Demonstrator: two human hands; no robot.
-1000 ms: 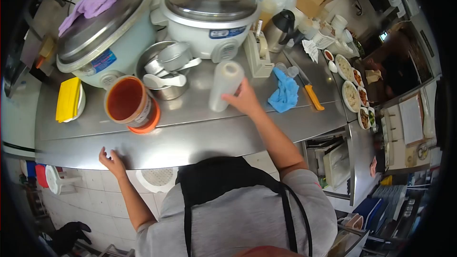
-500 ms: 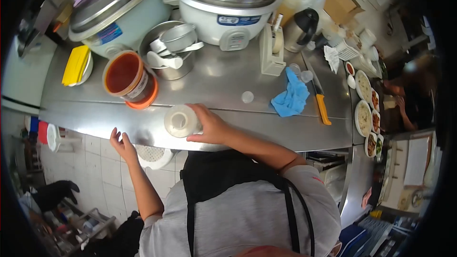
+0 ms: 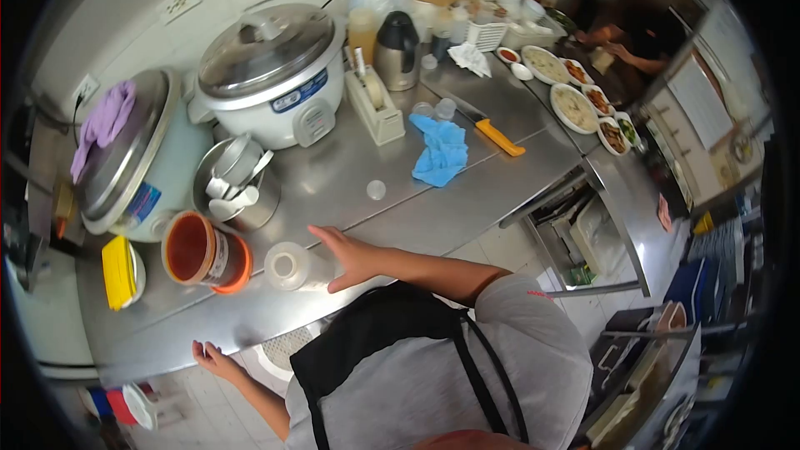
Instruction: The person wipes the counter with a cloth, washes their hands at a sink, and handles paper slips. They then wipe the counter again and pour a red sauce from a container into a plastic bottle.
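A clear squeeze bottle (image 3: 287, 267) stands on the steel counter, seen from above. Beside its right side is my right hand (image 3: 354, 258), thumb and fingers spread apart and not closed around it. My left hand (image 3: 217, 360) hangs at the counter's front edge, fingers loosely apart and holding nothing. Left of the bottle, a tub of red sauce (image 3: 190, 248) sits by an orange lid (image 3: 237, 271). Behind these is a metal pot (image 3: 265, 198) with white scoops and a small pan in it. A small clear lid (image 3: 376, 190) lies farther right.
Two large rice cookers (image 3: 267, 75) stand along the wall. A tape dispenser (image 3: 375, 108), steel jug (image 3: 397, 50), blue cloth (image 3: 440, 150) and yellow-handled knife (image 3: 500, 137) occupy the counter's right part. Beyond are filled dishes (image 3: 573, 108) and another person's hands (image 3: 617, 46).
The view has turned to the right. My right hand's fingers have opened away from the bottle, which stands nearer the sauce tub. My left hand remains apart from everything.
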